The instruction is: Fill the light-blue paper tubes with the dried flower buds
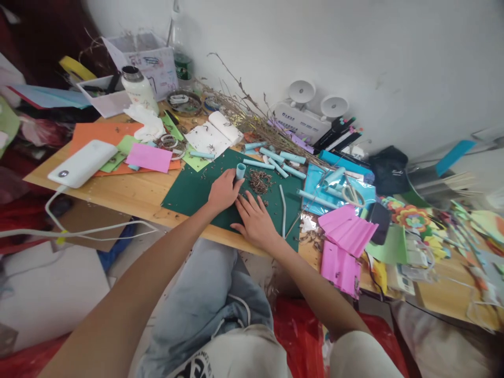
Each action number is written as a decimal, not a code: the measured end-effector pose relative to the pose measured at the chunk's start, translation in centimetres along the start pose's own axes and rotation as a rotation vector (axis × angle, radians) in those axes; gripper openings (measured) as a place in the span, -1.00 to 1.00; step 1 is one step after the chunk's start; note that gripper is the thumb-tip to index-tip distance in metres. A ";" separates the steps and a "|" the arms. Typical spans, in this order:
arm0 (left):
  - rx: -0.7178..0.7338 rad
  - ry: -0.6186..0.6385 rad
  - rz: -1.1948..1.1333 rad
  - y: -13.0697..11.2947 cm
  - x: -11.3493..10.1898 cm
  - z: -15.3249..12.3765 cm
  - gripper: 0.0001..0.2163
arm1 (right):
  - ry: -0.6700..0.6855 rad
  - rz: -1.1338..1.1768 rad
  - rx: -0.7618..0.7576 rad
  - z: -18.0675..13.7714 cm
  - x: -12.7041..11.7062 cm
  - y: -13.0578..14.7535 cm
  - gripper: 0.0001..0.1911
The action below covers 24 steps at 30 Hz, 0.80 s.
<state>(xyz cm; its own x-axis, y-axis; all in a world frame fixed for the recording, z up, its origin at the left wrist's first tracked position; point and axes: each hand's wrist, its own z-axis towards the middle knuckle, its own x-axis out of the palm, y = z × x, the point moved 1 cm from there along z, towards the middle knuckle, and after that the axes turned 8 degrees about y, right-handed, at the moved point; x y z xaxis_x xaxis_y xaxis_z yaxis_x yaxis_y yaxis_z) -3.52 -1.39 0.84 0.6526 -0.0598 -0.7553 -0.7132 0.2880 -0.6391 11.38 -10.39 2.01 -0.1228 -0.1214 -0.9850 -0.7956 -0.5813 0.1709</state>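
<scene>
My left hand (223, 191) is closed round a short light-blue paper tube (240, 170), held upright on a dark green sheet (189, 191). My right hand (255, 220) lies on the same sheet just beside it, fingers stretched toward a small heap of brown dried bits (260, 182). Several rolled light-blue paper tubes (275, 157) lie along the sheet's far edge. A thin white stick (283, 207) lies to the right of my right hand.
A white power bank (82, 163) with its cable sits at the left on orange paper (98, 134). Pink folded paper (344, 231), scissors (352, 194) on blue sheets, dry twigs (252, 118), a white bottle (137, 89) and coloured craft scraps crowd the wooden table (129, 191).
</scene>
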 end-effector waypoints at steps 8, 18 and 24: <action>-0.033 0.021 0.015 -0.2 -0.2 0.0 -0.78 | -0.129 0.053 0.148 -0.7 -1.5 -4.5 -0.47; -0.023 0.034 0.022 -0.3 -0.2 0.0 -0.76 | -0.185 0.184 0.272 -0.1 -0.8 -5.4 -0.77; -0.035 0.049 0.028 -0.4 -0.3 -0.1 -0.75 | -0.336 0.346 0.375 3.4 -1.9 -8.2 -0.78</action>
<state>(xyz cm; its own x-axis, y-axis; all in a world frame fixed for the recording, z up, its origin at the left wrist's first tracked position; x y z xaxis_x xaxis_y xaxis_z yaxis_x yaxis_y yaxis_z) -3.50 -1.55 1.33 0.6195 -0.0994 -0.7787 -0.7400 0.2570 -0.6215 16.06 -2.66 2.43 -0.5434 0.0429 -0.8384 -0.8231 -0.2234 0.5221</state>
